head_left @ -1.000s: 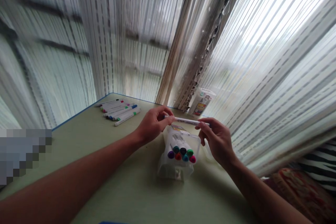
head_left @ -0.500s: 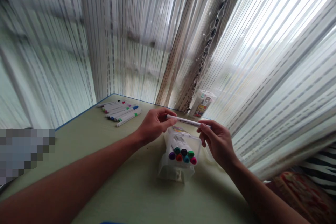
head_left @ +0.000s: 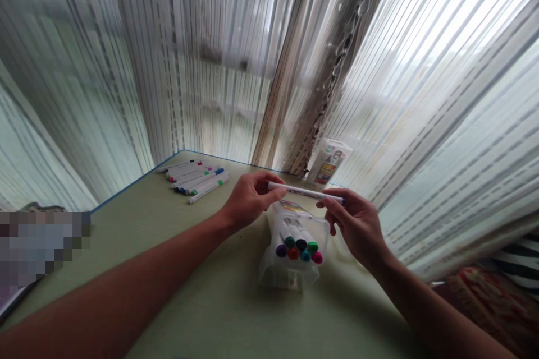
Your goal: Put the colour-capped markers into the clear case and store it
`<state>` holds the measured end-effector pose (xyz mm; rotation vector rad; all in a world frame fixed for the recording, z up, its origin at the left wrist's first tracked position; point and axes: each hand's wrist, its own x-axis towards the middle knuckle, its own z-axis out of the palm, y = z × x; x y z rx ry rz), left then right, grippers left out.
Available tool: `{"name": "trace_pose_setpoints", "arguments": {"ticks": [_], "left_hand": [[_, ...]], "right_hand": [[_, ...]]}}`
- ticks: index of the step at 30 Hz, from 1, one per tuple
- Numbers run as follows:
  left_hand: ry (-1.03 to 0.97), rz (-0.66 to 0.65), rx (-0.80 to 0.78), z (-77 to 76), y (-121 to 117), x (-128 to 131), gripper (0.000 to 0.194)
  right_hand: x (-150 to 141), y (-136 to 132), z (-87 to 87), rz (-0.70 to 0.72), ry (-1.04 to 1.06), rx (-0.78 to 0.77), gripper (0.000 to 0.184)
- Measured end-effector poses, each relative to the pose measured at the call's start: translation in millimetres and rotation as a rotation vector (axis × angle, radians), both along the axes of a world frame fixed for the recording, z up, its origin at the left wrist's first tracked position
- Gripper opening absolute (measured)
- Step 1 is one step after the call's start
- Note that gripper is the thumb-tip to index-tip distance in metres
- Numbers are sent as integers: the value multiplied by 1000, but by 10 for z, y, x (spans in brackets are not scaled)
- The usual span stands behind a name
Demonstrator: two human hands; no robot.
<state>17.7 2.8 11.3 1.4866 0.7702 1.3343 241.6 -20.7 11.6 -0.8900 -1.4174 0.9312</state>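
Both my hands hold one white marker (head_left: 304,192) level above the table. My left hand (head_left: 250,200) pinches its left end and my right hand (head_left: 356,224) pinches its right end. Just below the marker lies a clear plastic case (head_left: 295,252) with several markers in it, their coloured caps facing me. A row of several more white markers (head_left: 196,175) lies loose at the far left of the green table (head_left: 202,291).
Striped sheer curtains hang close round the table's far edges. A clear packet (head_left: 329,161) with a printed label leans against the curtain behind the case. A patterned fabric (head_left: 497,303) sits at the lower right.
The view has shifted slightly. Both hands still grip the same marker over the case in much the same pose.
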Motion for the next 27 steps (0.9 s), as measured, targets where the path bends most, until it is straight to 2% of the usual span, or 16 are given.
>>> {"name": "trace_pose_setpoints", "arguments": {"ticks": [8, 15, 19, 27], "left_hand": [[102, 66, 43, 21, 14, -39, 18], [138, 192, 84, 38, -3, 16, 17], [163, 280, 55, 57, -17, 47, 15], [201, 318, 12, 87, -42, 55, 13]], "right_hand": [[-25, 4, -22, -37, -87, 23, 22], [-12, 29, -31, -69, -127, 93, 23], [-1, 55, -23, -21, -145, 94, 26], [-3, 61, -31, 44, -87, 147, 28]]}}
